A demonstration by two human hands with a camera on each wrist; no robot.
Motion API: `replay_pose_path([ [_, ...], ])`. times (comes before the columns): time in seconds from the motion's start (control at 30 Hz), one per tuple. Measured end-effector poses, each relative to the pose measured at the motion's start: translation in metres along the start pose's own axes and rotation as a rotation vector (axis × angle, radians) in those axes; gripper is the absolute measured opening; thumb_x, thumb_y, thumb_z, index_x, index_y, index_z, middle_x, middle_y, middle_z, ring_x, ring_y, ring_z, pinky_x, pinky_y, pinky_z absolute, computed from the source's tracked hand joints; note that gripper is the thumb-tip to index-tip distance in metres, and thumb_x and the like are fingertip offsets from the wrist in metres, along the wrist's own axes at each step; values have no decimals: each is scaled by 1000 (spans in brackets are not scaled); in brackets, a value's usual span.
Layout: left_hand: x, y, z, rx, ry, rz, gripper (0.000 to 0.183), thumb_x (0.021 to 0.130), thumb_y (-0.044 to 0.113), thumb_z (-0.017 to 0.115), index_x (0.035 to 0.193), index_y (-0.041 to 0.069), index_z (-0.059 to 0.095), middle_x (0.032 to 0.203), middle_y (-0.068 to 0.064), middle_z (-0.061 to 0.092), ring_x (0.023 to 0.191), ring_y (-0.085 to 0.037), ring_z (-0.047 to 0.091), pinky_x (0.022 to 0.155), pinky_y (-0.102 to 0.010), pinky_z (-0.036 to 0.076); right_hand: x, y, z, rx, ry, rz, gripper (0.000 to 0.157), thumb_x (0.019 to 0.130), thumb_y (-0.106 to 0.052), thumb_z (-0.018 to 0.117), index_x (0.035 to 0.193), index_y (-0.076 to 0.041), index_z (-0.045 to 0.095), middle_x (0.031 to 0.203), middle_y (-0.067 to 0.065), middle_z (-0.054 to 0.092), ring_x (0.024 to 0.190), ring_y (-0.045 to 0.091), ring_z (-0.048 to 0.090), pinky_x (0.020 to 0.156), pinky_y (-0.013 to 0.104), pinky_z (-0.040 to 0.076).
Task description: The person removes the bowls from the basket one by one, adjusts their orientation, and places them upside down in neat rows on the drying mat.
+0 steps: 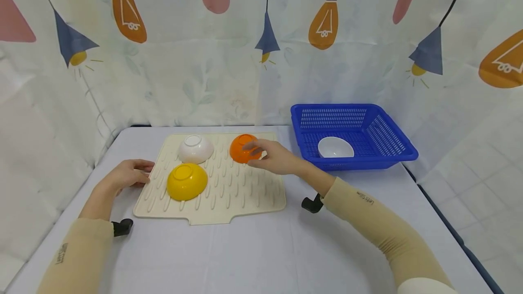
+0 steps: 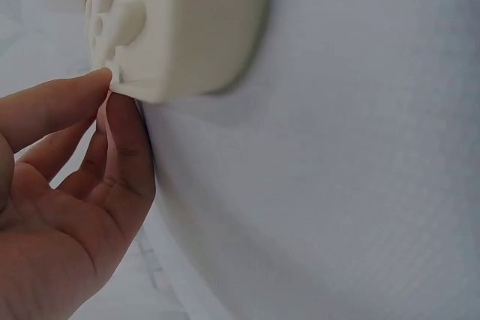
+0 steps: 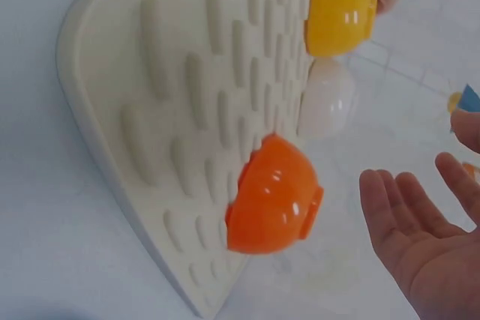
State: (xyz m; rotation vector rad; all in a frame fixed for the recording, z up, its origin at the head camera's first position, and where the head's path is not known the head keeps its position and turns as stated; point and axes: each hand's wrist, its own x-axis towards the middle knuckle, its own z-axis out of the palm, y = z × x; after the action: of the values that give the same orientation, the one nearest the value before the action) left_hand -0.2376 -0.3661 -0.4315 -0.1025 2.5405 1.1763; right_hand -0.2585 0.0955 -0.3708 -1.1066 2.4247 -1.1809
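My left hand (image 1: pixel 125 176) is at the left edge of a cream ridged draining board (image 1: pixel 245 198). In the left wrist view, its thumb and fingers pinch the board's edge. Upside down on the board sit a yellow bowl (image 1: pixel 186 185), a white bowl (image 1: pixel 195 151) and an orange bowl (image 1: pixel 237 151). From the head, my right hand (image 1: pixel 279 157) partly covers the orange bowl. The right wrist view shows a gap between that hand's fingers (image 3: pixel 371 189) and the orange bowl (image 3: pixel 277 200); they hold nothing.
A blue slotted basket (image 1: pixel 398 154) stands at the back right, with another white bowl (image 1: pixel 336 147) inside. The white-covered table (image 1: pixel 253 253) extends in front of the board. A patterned curtain (image 1: pixel 229 76) hangs behind.
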Motion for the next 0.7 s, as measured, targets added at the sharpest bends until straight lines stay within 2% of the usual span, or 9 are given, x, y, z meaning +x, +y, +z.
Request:
replay_pose_path([
  [0.2,0,2,-2,-1,-8,23,64,92,0,66,146,-17,37,138,-34,46,102,-28,56,78,-25,56,-6,-1,-25,38,41,43,39,102,-19,67,139,-9,58,139,4,59,124,27,58,97,37,54],
  [0.37,1,2,-3,-3,-9,12,65,90,-3,67,146,-18,36,136,-35,47,96,-23,59,75,-27,57,-13,-1,-47,-21,82,93,43,102,-29,67,141,-12,58,140,2,59,125,21,57,102,41,52],
  [0.57,3,1,-3,2,-5,6,65,90,-4,66,146,-18,36,136,-35,47,99,-26,58,75,-27,57,-19,5,-76,-59,137,131,43,102,-29,66,141,-12,58,140,3,59,126,22,56,101,43,52],
  [0.7,4,-2,-2,4,-7,4,65,90,-4,67,146,-18,36,135,-35,47,99,-26,58,76,-27,57,-25,10,-93,-74,141,179,46,102,-29,65,143,-10,56,142,7,57,129,25,54,104,46,49],
])
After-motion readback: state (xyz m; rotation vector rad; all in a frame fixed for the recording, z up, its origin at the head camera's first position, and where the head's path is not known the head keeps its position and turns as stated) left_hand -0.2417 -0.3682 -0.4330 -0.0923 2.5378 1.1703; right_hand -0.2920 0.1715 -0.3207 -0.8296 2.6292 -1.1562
